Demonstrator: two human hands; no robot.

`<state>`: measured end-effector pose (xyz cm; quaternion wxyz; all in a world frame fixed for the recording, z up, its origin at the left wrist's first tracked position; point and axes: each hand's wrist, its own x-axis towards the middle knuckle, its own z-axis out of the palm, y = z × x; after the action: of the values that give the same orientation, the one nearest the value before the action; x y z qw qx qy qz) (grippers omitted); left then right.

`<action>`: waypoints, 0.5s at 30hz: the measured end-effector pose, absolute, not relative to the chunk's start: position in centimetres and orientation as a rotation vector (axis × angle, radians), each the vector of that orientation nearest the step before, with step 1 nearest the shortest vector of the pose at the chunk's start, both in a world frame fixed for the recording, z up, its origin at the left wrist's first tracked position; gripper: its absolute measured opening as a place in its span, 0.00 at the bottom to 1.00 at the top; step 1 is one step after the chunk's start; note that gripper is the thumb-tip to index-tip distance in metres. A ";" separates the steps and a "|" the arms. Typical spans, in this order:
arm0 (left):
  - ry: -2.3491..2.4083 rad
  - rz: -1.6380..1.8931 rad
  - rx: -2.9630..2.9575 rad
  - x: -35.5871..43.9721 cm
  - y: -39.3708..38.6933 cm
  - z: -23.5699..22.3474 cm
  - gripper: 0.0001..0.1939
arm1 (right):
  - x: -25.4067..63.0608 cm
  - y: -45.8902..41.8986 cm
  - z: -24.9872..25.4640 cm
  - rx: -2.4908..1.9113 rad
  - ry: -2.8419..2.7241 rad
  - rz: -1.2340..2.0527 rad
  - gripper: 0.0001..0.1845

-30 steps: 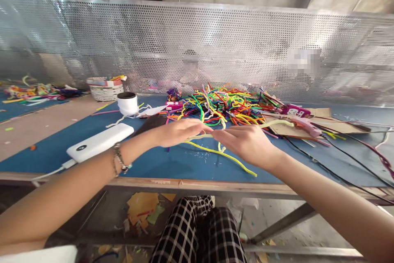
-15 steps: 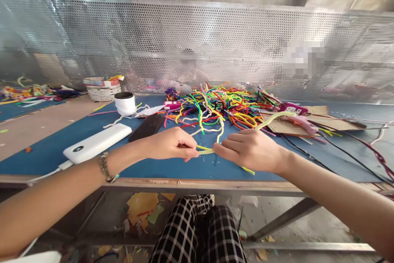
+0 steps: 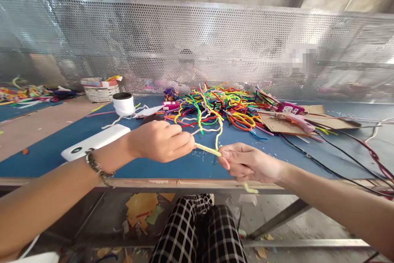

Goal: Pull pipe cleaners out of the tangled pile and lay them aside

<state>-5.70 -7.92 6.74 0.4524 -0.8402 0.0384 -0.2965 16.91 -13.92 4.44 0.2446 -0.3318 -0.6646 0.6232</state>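
Note:
A pale yellow pipe cleaner (image 3: 207,149) is stretched between my two hands over the front of the blue table. Closed around its left end is my left hand (image 3: 163,142), knuckles up. My right hand (image 3: 246,160) pinches it between thumb and fingers. A short bent yellow tail (image 3: 250,189) hangs below the right hand, past the table edge. Whether the span is one strand or doubled, I cannot tell. Just behind the hands, loose strands trail from a tangled heap of multicoloured pipe cleaners (image 3: 221,103).
A white power bank (image 3: 106,140) lies by my left forearm, near a dark phone partly covered by my hand. Behind stand a white-wrapped cup (image 3: 123,105) and a woven basket (image 3: 100,92). To the right, a pink glue gun (image 3: 297,122) with cables rests on cardboard (image 3: 335,119).
My left hand has turned and moved slightly left. The right hand has rolled over, thumb now showing. The yellow end that arched toward the glue gun is gone from there; a tail hangs lower.

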 end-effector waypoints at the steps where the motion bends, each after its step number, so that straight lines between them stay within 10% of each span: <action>1: 0.010 -0.774 -2.200 -5.5 -7.9 6.6 0.12 | 16.9 -13.9 4.4 -0.961 -1.910 1.509 0.15; 9: -1.296 -0.984 -3.697 -4.9 -6.8 6.4 0.15 | 18.5 -13.6 7.1 -0.769 -2.339 -1.178 0.13; 15: -1.361 -0.845 -3.956 -5.7 -7.3 6.2 0.15 | 18.4 -14.3 8.0 -0.473 -2.323 -1.672 0.12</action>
<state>-5.73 -7.31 6.18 -0.5342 -0.7835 -0.2696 -0.1674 18.35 -14.32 7.98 0.1199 -0.1620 -0.7949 -0.5722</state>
